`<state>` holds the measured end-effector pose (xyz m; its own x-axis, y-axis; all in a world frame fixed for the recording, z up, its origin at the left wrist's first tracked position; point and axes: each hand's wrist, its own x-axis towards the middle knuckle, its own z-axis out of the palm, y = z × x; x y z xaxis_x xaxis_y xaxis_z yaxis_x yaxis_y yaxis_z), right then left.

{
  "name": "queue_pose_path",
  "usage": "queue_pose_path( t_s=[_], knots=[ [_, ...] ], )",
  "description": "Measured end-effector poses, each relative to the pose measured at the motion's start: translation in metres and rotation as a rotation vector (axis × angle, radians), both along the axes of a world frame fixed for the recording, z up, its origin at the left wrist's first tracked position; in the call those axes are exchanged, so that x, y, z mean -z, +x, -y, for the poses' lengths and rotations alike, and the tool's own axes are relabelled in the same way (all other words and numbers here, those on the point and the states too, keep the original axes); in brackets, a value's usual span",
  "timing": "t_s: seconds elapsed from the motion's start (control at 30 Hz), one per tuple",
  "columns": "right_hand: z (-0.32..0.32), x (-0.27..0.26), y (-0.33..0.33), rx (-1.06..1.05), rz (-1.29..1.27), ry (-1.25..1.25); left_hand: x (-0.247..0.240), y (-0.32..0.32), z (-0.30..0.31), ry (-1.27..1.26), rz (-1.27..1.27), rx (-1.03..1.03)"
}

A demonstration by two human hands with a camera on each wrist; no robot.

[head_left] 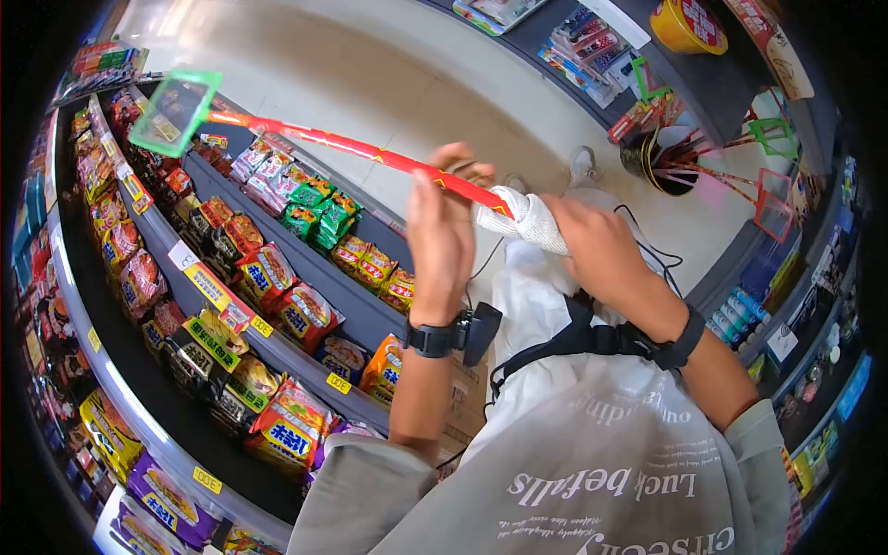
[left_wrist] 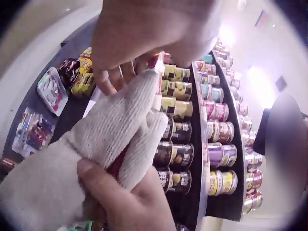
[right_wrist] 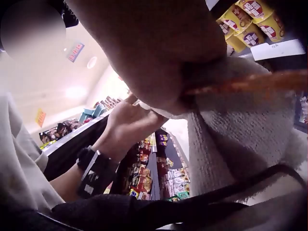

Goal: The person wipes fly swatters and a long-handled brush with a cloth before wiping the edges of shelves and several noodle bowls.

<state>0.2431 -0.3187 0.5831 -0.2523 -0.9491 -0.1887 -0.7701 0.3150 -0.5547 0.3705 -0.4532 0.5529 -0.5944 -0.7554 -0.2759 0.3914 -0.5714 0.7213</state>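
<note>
A fly swatter with a green head (head_left: 176, 113) and a red stick (head_left: 370, 155) slants across the head view. My left hand (head_left: 444, 231) holds the stick near its lower part, fingers bent behind it and thumb raised in front. White knitted cloth (head_left: 538, 224), glove-like in the left wrist view (left_wrist: 113, 125), wraps the stick's lower end. My right hand (head_left: 601, 254) grips this cloth; its thumb presses on the fabric in the left wrist view. The right wrist view shows the left hand (right_wrist: 130, 122) beyond the cloth (right_wrist: 240, 130). The stick's end is hidden inside the cloth.
Shelves of packaged snacks (head_left: 287, 314) curve along the left. On the right, a dark bucket (head_left: 652, 165) holds several swatters, below a yellow tub (head_left: 689, 26). Tiled floor (head_left: 370, 65) lies between the shelves. Stacked cups (left_wrist: 180, 106) line a shelf in the left wrist view.
</note>
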Motion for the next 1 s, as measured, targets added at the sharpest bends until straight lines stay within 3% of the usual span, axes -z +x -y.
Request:
queue_pose_path(
  t_s=[0.13, 0.37, 0.5, 0.57, 0.7, 0.73, 0.83, 0.93, 1.0],
  knots=[
    [-0.008, 0.001, -0.013, -0.002, 0.001, 0.027, 0.002, 0.017, 0.024, -0.042, 0.009, -0.119],
    [-0.045, -0.019, -0.066, -0.014, 0.336, 0.263, 0.013, 0.050, 0.065, -0.078, -0.032, -0.333],
    [-0.087, -0.012, -0.105, 0.187, 0.295, 0.406, 0.013, 0.059, 0.083, -0.074, -0.032, -0.412],
    [-0.097, -0.020, -0.114, 0.313, 0.346, 0.444, 0.020, 0.065, 0.091, -0.044, -0.085, -0.409],
    [-0.117, -0.021, -0.109, 0.515, 0.686, 0.182, 0.032, 0.057, 0.089, 0.055, -0.191, -0.355],
    [-0.115, -0.018, -0.108, 0.419, 0.825, 0.211, 0.033, 0.051, 0.085, 0.086, -0.184, -0.348],
    [-0.093, -0.041, -0.074, 0.433, 0.963, 0.095, 0.036, 0.032, 0.066, 0.151, -0.261, -0.215],
    [-0.066, -0.069, -0.055, 0.414, 0.879, 0.233, 0.020, 0.001, 0.025, 0.192, -0.227, -0.113],
    [-0.070, -0.069, -0.060, 0.243, 0.782, 0.276, 0.006, -0.012, 0.004, 0.210, -0.140, -0.086]
  ],
)
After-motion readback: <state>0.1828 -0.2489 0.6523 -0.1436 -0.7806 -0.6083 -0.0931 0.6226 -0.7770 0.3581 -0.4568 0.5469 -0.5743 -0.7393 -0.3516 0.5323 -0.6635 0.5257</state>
